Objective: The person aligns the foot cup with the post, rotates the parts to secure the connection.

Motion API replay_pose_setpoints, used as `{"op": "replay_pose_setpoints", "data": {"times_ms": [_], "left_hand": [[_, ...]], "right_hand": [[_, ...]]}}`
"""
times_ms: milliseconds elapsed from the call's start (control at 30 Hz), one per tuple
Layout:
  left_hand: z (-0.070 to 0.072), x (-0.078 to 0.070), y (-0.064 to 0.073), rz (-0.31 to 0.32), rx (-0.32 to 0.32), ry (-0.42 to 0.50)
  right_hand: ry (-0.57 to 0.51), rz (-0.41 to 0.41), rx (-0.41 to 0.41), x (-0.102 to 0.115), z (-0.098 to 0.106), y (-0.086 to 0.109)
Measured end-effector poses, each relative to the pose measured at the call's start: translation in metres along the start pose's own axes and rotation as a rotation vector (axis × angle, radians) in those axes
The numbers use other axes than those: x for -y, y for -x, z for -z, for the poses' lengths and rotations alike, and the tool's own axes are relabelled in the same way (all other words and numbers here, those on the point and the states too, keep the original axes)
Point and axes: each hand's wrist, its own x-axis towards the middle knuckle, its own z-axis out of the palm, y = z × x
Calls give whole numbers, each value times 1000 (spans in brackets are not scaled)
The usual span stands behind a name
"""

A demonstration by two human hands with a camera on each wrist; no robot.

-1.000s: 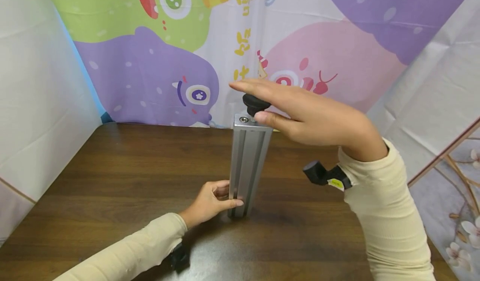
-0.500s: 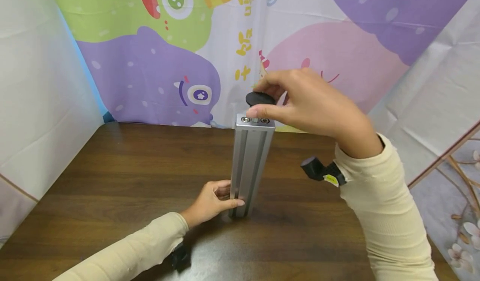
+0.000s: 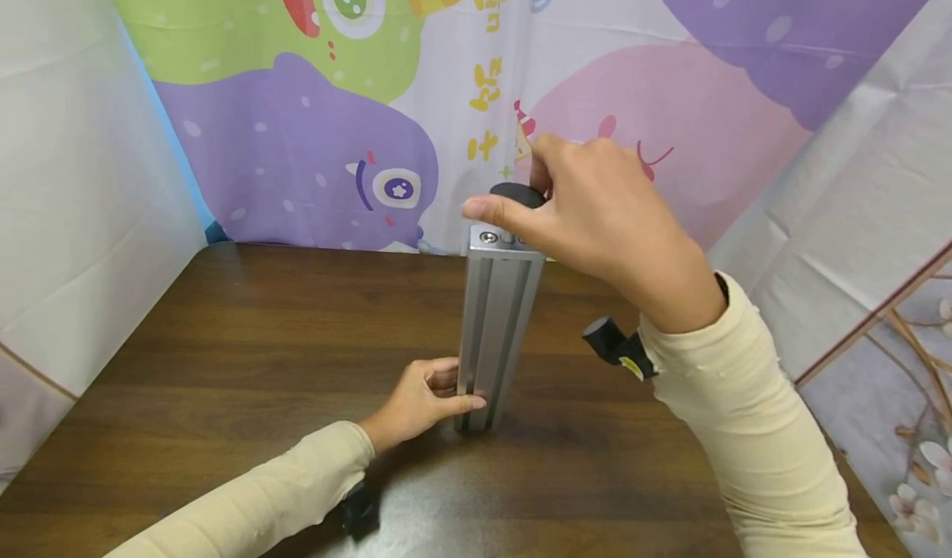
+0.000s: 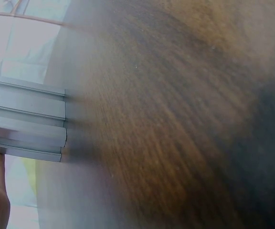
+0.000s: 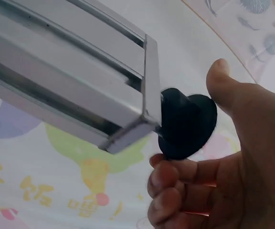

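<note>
An aluminium extrusion profile (image 3: 500, 318) stands upright on the wooden table (image 3: 297, 326). My left hand (image 3: 413, 401) grips it near its base, thumb across the front groove. On its upper end, a black levelling foot (image 3: 513, 192) sits on a short stem between two screw holes. My right hand (image 3: 610, 211) is at this foot, with the thumb stretched past its near side and the fingers bent behind it. In the right wrist view, curled fingertips (image 5: 165, 174) touch the rim of the foot, and the thumb lies along its opposite edge.
A cloth backdrop (image 3: 283, 153) with cartoon monsters hangs behind the table. White cloth walls (image 3: 67, 169) flank it on both sides. Each wrist carries a small black camera mount, the right one (image 3: 621, 347) sticking out beside the sleeve.
My right hand closed from flat fingers to a pinch on the levelling foot, then its thumb slid left across the foot while the wrist swung left. The left hand and profile stayed put.
</note>
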Motion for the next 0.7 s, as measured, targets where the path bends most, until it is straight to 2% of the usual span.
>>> {"op": "replay_pose_setpoints", "data": {"times_ms": [67,133,200,333,433,567,700], "left_hand": [[0,0,0,1,2,1],[0,0,0,3,4,1],[1,0,0,2,7,-1],[0,1,0,0,1,-5],[0,1,0,5,-5,-8],[0,0,0,9,-4,-12],[0,0,0,6,-3,-8]], "right_hand": [[-16,17,52,-3,4,0],[-49,79,110,-9,9,1],[-91,187,174,-18,14,1],[-205,471,263,-34,20,-1],[-253,609,304,-40,22,-4],[-252,646,322,-42,23,-7],[-222,584,298,-38,24,-8]]}}
